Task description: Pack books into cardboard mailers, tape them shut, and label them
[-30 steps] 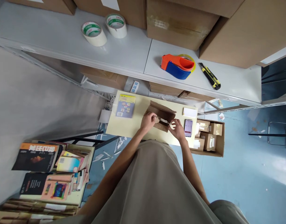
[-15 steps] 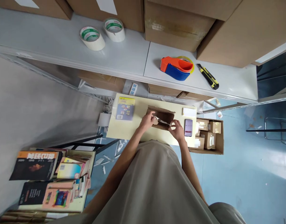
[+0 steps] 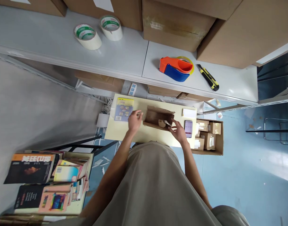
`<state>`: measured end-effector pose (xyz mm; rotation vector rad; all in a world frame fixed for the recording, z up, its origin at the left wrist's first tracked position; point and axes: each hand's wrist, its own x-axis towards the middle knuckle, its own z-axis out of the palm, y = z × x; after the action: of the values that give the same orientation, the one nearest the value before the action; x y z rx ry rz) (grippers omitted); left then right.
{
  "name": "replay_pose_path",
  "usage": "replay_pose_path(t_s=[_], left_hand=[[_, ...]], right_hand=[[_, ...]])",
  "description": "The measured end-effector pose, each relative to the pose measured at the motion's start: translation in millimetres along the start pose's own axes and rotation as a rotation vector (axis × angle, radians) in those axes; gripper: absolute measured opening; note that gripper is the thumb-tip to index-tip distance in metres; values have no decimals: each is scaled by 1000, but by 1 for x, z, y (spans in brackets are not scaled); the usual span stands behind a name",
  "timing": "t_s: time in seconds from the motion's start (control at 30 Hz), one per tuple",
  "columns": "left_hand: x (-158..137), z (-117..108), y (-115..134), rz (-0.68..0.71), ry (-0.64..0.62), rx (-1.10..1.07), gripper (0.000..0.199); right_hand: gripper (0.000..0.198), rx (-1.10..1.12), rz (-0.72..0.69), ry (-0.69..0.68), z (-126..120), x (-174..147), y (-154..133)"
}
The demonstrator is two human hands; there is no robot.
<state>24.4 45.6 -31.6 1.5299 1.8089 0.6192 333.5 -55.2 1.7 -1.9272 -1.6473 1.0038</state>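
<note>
Cardboard box [image 3: 159, 111], open-topped, mid-desk [image 3: 120, 133], long side running left to right, slightly slanted. Bare desk to its left as far as the left hand [image 3: 135, 121], plus a narrow strip in front; near desk edge partly lost behind the person's olive-gray garment [image 3: 155, 175]. Far side: thin bare strip, desk edge, then the gray shelf [image 3: 125, 59]. Right side tighter: right hand [image 3: 178, 131], then smartphone [image 3: 187, 128] and small white box [image 3: 189, 113] near the desk's right edge. Large carton [image 3: 219, 138] of small parcels [image 3: 209, 141] just past that edge.

Left hand off the box, fingers loosely apart, beside the right edge of a yellow-and-blue booklet [image 3: 123, 110]. Right hand at the box's near right corner, thumb and fingers apart there; can't tell if clamped on it.

Near right corner partly covered by the right fingers. Smartphone screen unreadable, partly pixelated. Shelf cartons [image 3: 176, 28] cut off at top of view.

Box plain brown, rim uneven, walls standing, inside darker. Light-brown piece [image 3: 162, 123] toward its near right side, shiny strip [image 3: 166, 122] next to it; too small to tell flap from loose item.
</note>
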Motion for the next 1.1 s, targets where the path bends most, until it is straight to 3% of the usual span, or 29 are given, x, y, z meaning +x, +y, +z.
replay_pose_path(t_s=[0.3,0.43,0.53,0.63,0.77,0.83,0.93,1.0,1.1], left_hand=[[11,-57,-107,-283,106,167,35],[22,-69,-141,-334,90,182,39],[32,-75,-160,-320,65,169,41],[43,-79,-173,-274,19,155,41],[54,-79,-185,-219,-69,120,44],[56,-77,-191,-190,-108,95,47],[57,-73,-202,-155,-124,60,50],[58,-71,-209,-178,-117,20,53],[62,-69,-218,-278,-130,-80,54]], right_hand=[[52,-266,-46,178,-3,1,-49],[57,-361,-146,174,8,10,-82],[49,-362,-188,154,27,17,-114],[35,-275,-206,118,61,25,-148],[31,-56,-200,-41,137,46,-177],[33,54,-128,-132,181,65,-180],[40,78,108,-225,238,99,-172],[40,71,228,-219,264,121,-164],[33,96,261,-189,285,144,-155]])
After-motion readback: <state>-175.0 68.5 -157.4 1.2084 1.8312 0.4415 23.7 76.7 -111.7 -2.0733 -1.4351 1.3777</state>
